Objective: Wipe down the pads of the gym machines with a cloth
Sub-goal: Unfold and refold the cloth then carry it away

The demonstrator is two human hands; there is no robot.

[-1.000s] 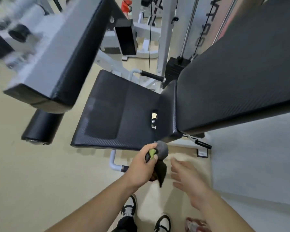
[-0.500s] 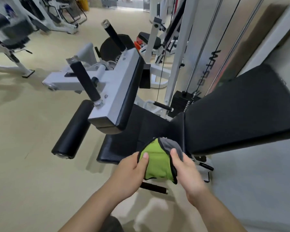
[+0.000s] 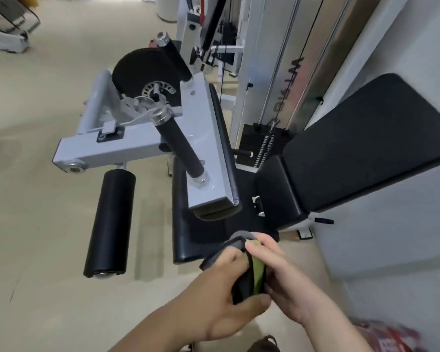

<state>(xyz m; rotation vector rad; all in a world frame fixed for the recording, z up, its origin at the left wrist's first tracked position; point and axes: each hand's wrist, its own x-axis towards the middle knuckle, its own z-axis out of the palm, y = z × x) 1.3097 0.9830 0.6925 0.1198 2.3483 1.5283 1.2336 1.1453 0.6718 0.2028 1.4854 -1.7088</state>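
Both hands hold a grey and green cloth [image 3: 249, 270] in front of me, below the machine. My left hand [image 3: 221, 298] grips its left side with curled fingers. My right hand [image 3: 280, 278] pinches its right side. Just beyond the cloth lies the black seat pad [image 3: 188, 235] of a leg machine. The black back pad [image 3: 361, 153] slopes up to the right. A black roller pad [image 3: 109, 224] hangs at the left, and a narrow black pad [image 3: 220, 138] lines the grey lever arm above the seat.
The grey lever arm [image 3: 137, 146] with a black handle [image 3: 178, 151] juts over the seat. A weight stack [image 3: 264, 146] and cable frame stand behind. A white wall [image 3: 391, 250] runs along the right. Beige floor [image 3: 41, 224] spreads left, with other machines far off.
The cloth went from bunched in my left hand alone, to spread open between both hands, to folded between them now. My view rose and swung, bringing the lever arm into the middle.
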